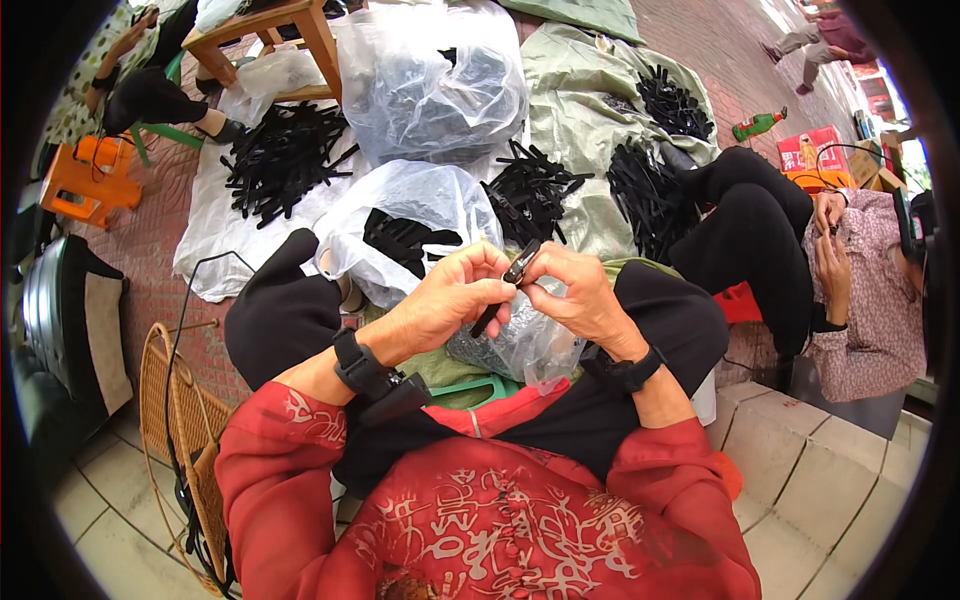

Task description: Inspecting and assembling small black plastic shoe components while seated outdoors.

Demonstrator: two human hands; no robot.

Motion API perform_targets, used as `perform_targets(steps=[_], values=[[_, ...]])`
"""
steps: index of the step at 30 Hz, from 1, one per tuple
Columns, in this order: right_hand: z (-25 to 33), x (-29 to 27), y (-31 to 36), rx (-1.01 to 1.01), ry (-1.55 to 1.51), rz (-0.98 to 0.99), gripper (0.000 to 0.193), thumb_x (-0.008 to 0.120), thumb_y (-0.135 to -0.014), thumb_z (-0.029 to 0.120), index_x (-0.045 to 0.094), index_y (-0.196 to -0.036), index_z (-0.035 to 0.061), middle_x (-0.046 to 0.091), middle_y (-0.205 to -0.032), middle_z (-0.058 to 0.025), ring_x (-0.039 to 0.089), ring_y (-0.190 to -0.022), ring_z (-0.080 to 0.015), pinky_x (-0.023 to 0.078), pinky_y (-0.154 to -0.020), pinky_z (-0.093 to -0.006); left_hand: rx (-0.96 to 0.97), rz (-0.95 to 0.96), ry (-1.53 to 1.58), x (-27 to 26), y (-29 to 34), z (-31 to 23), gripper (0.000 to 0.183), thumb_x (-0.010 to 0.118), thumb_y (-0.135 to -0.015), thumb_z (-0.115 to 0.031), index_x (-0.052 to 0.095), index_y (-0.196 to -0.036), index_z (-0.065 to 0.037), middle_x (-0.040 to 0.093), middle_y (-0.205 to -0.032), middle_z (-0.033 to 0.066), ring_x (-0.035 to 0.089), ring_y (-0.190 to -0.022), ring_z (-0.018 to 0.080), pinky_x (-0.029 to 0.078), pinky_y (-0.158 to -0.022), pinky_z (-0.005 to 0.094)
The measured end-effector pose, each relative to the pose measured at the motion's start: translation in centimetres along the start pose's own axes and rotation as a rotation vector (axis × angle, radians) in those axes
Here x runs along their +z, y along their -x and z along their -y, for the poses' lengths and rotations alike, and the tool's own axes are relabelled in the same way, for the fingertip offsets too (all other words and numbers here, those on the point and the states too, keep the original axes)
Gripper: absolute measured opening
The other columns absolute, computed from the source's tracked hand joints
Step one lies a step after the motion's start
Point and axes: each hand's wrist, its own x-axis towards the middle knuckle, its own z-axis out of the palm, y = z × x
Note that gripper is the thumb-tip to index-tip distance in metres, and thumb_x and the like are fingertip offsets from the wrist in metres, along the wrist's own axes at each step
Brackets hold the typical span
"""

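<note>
My left hand (pixel 447 298) and my right hand (pixel 578 292) meet above my lap, both closed on one short black strap (pixel 521 262). A shiny dark buckle-like piece sits at its upper end, between the fingertips of both hands. The strap's tail hangs below my left fingers. Just under my hands lies a clear plastic bag (pixel 530 345) of small greyish pieces, too small to make out. Beyond my left hand an open clear bag (pixel 400 190) holds more black straps (pixel 400 240).
Piles of black straps (pixel 280 165) lie on white and green sheets (pixel 570 90) ahead. A large filled plastic bag (pixel 430 85) stands by a wooden stool (pixel 262 20). Co-workers sit at right and far left. A wicker chair (pixel 190 430) and orange stool (pixel 88 180) are on the left.
</note>
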Motion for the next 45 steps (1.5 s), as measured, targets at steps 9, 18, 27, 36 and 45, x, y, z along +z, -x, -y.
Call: perform_targets(steps=[9,18,27,36,45], values=[[0.3,-0.1,-0.3,-0.335,0.364,-0.279,0.021,0.059,-0.057,-0.007,0.054,-0.075,0.0043,0.054,-0.091,-0.0090,0.051,-0.083,-0.0252,0.043,-0.070,-0.0335,-0.130,-0.052,0.049,0.6,0.0,-0.7,0.013,0.055,-0.082,-0.012,0.046,-0.086,-0.004,0.059,-0.072,0.0107,0.053,-0.051,0.0097,0.037,-0.041,0.0160],[0.5,-0.6,-0.3,-0.451,0.440,-0.335,0.026,0.061,-0.054,-0.008,0.054,-0.077,0.0024,0.052,-0.078,-0.0074,0.052,-0.076,-0.0253,0.044,-0.063,-0.0325,-0.072,-0.026,0.081,1.0,0.8,-1.1,0.009,0.055,-0.081,-0.011,0.050,-0.085,-0.005,0.057,-0.061,0.0073,0.037,-0.039,0.0029,0.023,-0.034,0.0151],[1.2,-1.1,0.3,-0.499,0.464,-0.367,0.026,0.065,-0.054,-0.007,0.055,-0.076,0.0025,0.059,-0.080,-0.0073,0.056,-0.075,-0.0267,0.047,-0.064,-0.0327,-0.079,0.007,0.102,1.7,1.4,-0.9,0.010,0.052,-0.083,-0.014,0.050,-0.089,-0.006,0.049,-0.055,0.0027,0.030,-0.037,0.0019,0.019,-0.033,0.0153],[1.2,-2.0,-0.2,-0.425,0.251,-0.346,0.026,0.067,-0.056,-0.002,0.058,-0.078,0.0071,0.053,-0.083,-0.0049,0.051,-0.080,-0.0235,0.043,-0.070,-0.0312,-0.085,0.160,0.095,2.5,-0.1,-1.3,0.030,0.051,-0.083,-0.031,0.050,-0.097,-0.003,0.055,-0.066,0.0087,0.045,-0.045,0.0108,0.034,-0.042,0.0210],[1.5,-2.1,0.8,-0.066,-0.405,-0.256,0.021,0.053,-0.076,0.000,0.057,-0.096,0.0019,0.050,-0.093,-0.0055,0.050,-0.085,-0.0140,0.042,-0.073,-0.0242,0.022,0.128,0.249,2.1,-1.2,-0.8,0.024,0.056,-0.081,-0.018,0.051,-0.099,-0.003,0.058,-0.085,0.0093,0.055,-0.069,0.0130,0.044,-0.059,0.0246]])
